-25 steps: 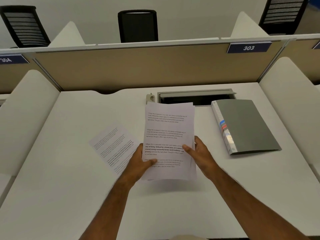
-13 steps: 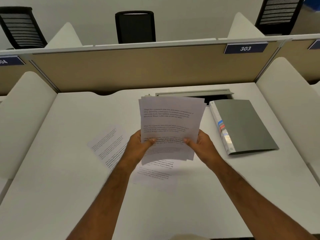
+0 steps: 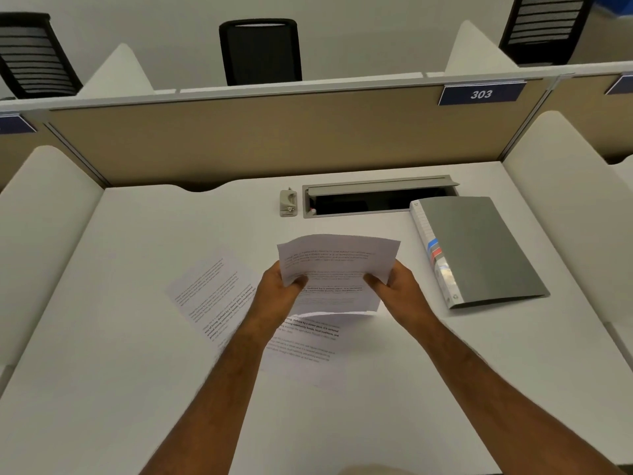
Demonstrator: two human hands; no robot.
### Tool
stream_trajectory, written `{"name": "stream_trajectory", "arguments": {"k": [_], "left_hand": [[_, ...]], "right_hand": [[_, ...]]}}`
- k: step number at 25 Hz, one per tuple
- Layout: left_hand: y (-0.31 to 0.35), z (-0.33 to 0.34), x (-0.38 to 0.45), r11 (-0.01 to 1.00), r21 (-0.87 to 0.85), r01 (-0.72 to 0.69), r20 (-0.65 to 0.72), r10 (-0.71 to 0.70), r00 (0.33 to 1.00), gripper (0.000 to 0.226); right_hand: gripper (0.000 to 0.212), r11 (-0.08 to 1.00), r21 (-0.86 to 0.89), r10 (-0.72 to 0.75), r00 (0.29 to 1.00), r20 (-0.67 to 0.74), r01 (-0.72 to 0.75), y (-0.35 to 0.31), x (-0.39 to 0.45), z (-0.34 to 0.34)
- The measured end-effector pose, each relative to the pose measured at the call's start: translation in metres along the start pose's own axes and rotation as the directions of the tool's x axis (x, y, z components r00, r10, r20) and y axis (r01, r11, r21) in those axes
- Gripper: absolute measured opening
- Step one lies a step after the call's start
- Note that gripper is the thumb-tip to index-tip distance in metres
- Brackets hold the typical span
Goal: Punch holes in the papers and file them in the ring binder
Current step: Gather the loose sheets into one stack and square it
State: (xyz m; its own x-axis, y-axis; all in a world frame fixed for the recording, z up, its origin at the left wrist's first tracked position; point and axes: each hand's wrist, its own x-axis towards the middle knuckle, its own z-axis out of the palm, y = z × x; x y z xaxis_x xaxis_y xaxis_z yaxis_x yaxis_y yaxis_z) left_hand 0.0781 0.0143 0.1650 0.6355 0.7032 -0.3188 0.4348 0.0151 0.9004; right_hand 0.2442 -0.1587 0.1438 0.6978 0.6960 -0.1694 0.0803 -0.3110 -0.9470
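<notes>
Both thumbs pinch a sheaf of papers (image 3: 337,269) at mid-frame, left hand (image 3: 277,293) and right hand (image 3: 399,291) at its sides. Two loose sheets (image 3: 209,293) lie below on the table (image 3: 102,337). Hole punch (image 3: 288,202) untouched, ring binder (image 3: 479,248) closed at right: nothing punched or filed yet.

The white tabletop (image 3: 120,354) carries two printed sheets (image 3: 212,296) near its middle. A grey binder (image 3: 486,248) lies toward the right edge. A small hole punch (image 3: 288,202) sits near the far edge.
</notes>
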Motion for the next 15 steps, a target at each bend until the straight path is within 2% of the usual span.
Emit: {"name": "stream_trajectory", "arguments": {"k": [4,7,15], "left_hand": [[-0.006,0.001,0.003,1.0,-0.006,-0.011,0.019,0.011,1.0,0.053],[-0.014,0.004,0.008,0.999,-0.031,0.036,0.027,-0.035,0.999,0.06],[-0.015,0.011,0.024,0.997,-0.055,0.053,0.006,-0.053,0.999,0.05]], "right_hand": [[0.041,1.0,0.018,0.01,1.0,0.014,-0.01,0.006,0.001,0.0],[0.046,0.999,0.026,0.021,1.0,0.013,-0.022,0.013,0.002,0.004],[0.038,0.999,0.011,0.031,0.999,0.018,-0.032,0.016,0.013,0.012]]}}
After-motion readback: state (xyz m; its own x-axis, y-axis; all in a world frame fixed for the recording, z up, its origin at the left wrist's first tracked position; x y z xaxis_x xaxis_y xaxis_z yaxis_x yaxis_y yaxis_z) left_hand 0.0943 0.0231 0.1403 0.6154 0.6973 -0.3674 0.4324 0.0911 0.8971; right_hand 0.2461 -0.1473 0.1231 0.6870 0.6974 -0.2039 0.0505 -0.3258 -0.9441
